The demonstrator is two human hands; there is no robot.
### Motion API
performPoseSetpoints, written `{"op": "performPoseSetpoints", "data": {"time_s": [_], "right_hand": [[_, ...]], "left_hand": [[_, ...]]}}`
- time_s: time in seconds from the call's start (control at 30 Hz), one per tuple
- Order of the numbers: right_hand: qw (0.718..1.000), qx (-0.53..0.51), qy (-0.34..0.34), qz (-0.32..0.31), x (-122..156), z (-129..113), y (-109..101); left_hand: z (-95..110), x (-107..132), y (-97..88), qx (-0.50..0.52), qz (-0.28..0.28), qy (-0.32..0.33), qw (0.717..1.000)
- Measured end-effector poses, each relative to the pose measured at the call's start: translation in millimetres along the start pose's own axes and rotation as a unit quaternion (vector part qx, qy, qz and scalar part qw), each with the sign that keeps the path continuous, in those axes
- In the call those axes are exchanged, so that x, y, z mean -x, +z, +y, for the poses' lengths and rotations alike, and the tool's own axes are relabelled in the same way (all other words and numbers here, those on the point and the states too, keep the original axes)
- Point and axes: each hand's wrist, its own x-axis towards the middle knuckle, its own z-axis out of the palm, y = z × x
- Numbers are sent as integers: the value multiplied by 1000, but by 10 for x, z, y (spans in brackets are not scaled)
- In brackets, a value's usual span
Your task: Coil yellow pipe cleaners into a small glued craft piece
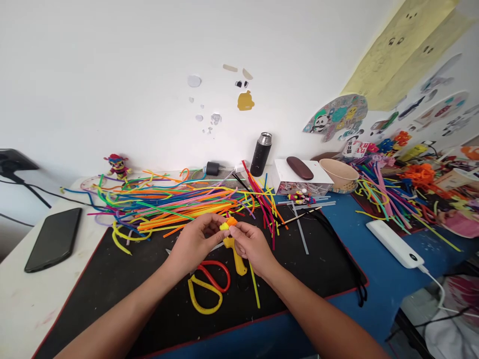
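Note:
Above the black mat [299, 274], my left hand [196, 242] and my right hand [252, 247] meet at the fingertips. Pinched between them is a small yellow and orange pipe-cleaner piece [229, 223], partly hidden by the fingers. Beneath the hands lies a yellow glue gun [239, 262], its front covered from view. Scissors [205, 295] with one red and one yellow handle rest on the mat, their blades partly under my left hand. A yellow-green pipe cleaner [255, 289] runs down from below my right hand; whether it is held I cannot tell.
Many loose pipe cleaners [179, 197] spread behind the hands. A black bottle [261, 154], a white box [303, 174] and a beige basket [340, 174] stand along the wall. A phone [54, 239] lies left, a white power bank [394, 244] with its cable right.

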Motion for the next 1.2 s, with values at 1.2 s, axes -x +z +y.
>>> {"op": "performPoseSetpoints", "data": {"time_s": [1.2], "right_hand": [[1000, 26, -1, -15, 26, 50, 1]], "left_hand": [[-129, -93, -70, -18, 52, 2, 998]]}}
